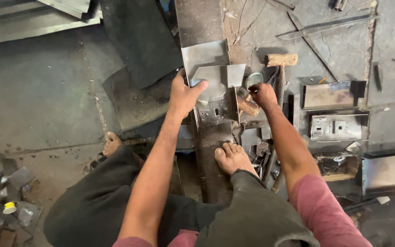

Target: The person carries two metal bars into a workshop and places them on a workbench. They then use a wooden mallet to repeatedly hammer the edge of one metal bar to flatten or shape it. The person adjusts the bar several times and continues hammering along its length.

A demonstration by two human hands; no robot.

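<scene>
My left hand (184,93) grips a folded grey sheet-metal piece (216,82) by its left edge, thumb on top, holding it on a long dark steel bar (200,20) that runs away from me. My right hand (262,93) closes on the wooden handle of a hammer (248,106) just right of the piece. A punched metal plate (213,113) lies under the folded piece. My bare right foot (232,158) rests on the near part of the bar, and my left foot (111,143) is on the floor.
A wooden-headed mallet (281,61) lies beyond my right hand. Folded metal boxes (337,126) and small metal parts sit on the floor to the right. Dark sheets (138,41) lie at upper left. Scrap bits (10,192) are at lower left. Thin metal strips (325,27) lie at upper right.
</scene>
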